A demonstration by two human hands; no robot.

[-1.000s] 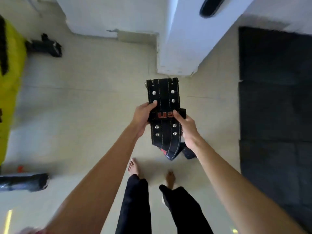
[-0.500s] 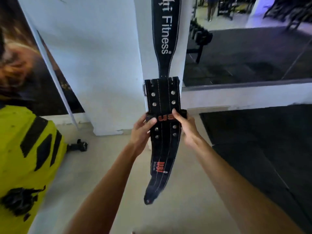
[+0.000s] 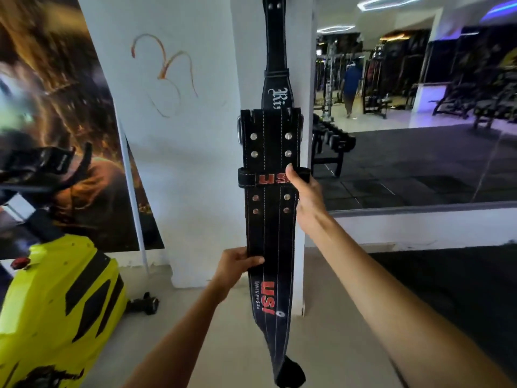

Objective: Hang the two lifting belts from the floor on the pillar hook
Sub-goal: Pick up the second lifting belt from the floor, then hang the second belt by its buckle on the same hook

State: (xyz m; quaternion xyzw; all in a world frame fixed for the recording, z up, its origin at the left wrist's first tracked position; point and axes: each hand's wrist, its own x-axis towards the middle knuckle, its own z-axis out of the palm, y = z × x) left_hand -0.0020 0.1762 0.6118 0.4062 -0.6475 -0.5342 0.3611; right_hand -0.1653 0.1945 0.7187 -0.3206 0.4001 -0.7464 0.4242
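I hold a black leather lifting belt with red USI lettering [image 3: 270, 225] upright in front of the white pillar [image 3: 207, 152]. My right hand [image 3: 303, 191] grips its right edge at the keeper loop. My left hand [image 3: 237, 266] grips its left edge lower down. The belt's tail hangs down to about knee height. Behind it a second black belt with white lettering [image 3: 277, 65] hangs flat on the pillar from above the frame. The hook itself is out of view.
A yellow and black exercise machine [image 3: 56, 303] stands at the left, with a dark dumbbell [image 3: 144, 302] on the floor beside it. A wall mirror [image 3: 419, 107] at the right reflects the gym. Black rubber mats [image 3: 447, 289] cover the floor at the right.
The belt has risen from near the floor to chest height against the pillar. My left hand slid down from the keeper loop to the belt's lower part. My view tilted upward.
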